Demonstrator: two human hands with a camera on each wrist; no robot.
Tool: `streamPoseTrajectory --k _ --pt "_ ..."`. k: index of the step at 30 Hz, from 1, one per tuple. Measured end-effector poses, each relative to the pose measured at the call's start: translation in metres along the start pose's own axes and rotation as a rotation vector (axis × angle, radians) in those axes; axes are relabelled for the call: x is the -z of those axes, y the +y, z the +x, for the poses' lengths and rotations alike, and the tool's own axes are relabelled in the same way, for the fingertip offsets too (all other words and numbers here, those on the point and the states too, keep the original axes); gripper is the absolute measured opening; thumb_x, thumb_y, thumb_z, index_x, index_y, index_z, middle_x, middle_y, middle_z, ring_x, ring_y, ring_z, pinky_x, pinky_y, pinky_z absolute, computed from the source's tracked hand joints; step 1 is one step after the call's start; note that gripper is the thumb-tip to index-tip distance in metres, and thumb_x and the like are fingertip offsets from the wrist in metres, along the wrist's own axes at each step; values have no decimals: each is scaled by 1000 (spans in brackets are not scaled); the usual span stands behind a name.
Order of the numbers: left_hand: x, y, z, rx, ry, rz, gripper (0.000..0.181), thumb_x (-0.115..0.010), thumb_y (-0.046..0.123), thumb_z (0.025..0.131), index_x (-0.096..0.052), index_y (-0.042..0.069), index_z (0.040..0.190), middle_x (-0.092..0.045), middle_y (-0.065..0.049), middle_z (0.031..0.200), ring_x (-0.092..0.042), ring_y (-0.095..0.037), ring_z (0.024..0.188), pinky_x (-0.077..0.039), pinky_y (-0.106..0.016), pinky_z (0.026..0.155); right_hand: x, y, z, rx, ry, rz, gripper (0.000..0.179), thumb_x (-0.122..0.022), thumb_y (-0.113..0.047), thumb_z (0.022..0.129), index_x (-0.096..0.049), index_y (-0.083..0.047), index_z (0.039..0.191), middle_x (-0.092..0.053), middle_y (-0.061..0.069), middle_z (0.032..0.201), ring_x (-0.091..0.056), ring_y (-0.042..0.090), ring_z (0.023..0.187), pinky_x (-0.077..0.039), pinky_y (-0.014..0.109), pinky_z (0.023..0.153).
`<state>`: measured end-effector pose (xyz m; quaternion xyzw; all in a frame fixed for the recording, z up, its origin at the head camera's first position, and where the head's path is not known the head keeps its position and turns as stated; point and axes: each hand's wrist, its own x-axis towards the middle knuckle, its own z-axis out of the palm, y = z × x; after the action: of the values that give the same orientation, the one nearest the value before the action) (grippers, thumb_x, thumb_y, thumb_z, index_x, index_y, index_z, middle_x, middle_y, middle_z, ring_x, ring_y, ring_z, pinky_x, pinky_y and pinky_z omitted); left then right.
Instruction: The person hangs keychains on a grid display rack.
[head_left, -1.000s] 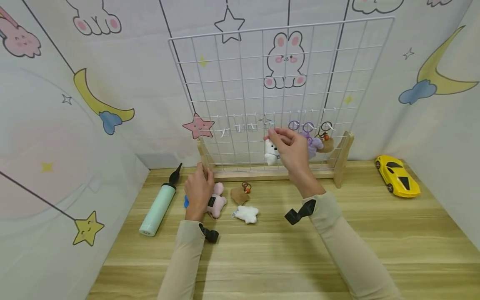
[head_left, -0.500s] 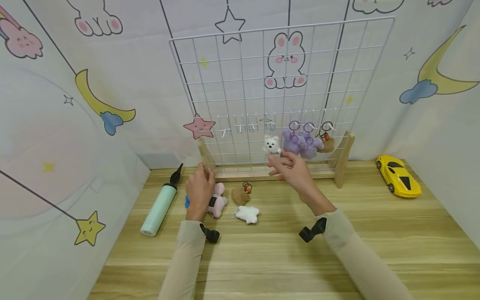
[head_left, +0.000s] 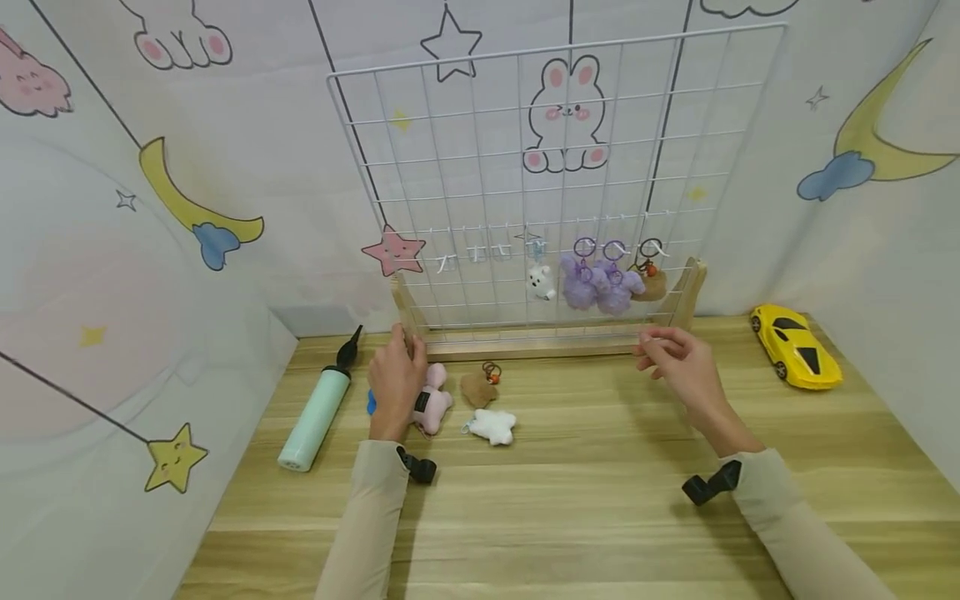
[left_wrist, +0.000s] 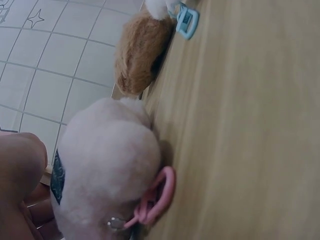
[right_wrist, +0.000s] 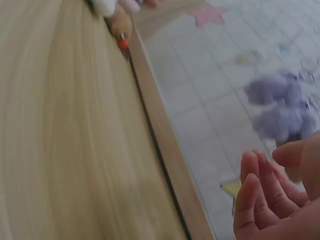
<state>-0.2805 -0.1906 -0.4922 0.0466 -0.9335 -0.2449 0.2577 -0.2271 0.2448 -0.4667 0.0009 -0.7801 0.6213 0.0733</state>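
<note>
My left hand stays at the left wooden foot of a white wire grid rack, its fingers curled at the foot and partly hidden. Beside it on the table lies a pink plush keychain, with a blue item mostly covered by the hand. My right hand hovers before the rack's right side, fingers loosely bent and holding nothing. A small white dog keychain hangs from a hook on the grid. To its right hang two purple plush keychains and a brown one.
On the table lie a brown plush keychain and a white plush keychain. A mint hand pump lies at the left, and a yellow toy car stands at the right. Several bare white hooks sit left of the dog.
My right hand has let go of the white dog keychain, which now hangs free, and has moved down and to the right. The left hand keeps its place.
</note>
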Motion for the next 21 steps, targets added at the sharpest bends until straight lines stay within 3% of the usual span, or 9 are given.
streamPoseTrajectory --k 4,8,11,15,17,21 --pt "2 -3 0 8 3 -4 34 -55 29 112 -66 1 129 -74 -26 83 -72 -49 70 -56 -60 62 23 13 9 -45 116 -36 41 -70 -36 107 -63 -4 132 -73 -19 92 -69 1 79 -56 20 68" --pt "4 -3 -1 8 4 -11 32 -55 29 112 -67 1 125 -74 -26 82 -72 -49 69 -56 -60 61 34 23 18 -75 246 -87 44 -76 -32 103 -57 -7 134 -64 -10 105 -61 2 91 -51 12 72" --pt "3 -3 -2 5 7 -6 32 -55 29 112 -66 1 124 -74 -25 81 -71 -48 68 -56 -59 60 36 28 23 -90 240 -145 57 -76 -34 102 -52 -3 143 -61 0 123 -58 6 105 -49 9 78" --pt "1 -2 -3 -13 19 -3 30 -56 27 112 -67 1 122 -72 -23 76 -69 -45 62 -53 -56 55 35 33 28 -95 185 -183 67 -73 -36 103 -48 2 152 -60 20 144 -60 22 124 -51 8 78" --pt "0 -2 -3 -22 24 -3 28 -56 27 112 -67 2 118 -68 -20 71 -66 -43 59 -50 -53 53 34 34 28 -81 184 -189 66 -72 -34 104 -49 4 153 -60 26 146 -61 29 128 -51 7 78" --pt "0 -2 -1 -22 11 -1 28 -55 27 112 -66 3 120 -65 -18 67 -64 -42 57 -47 -51 51 35 35 28 -53 213 -240 55 -72 -32 104 -58 4 144 -68 25 138 -65 25 121 -50 6 78"
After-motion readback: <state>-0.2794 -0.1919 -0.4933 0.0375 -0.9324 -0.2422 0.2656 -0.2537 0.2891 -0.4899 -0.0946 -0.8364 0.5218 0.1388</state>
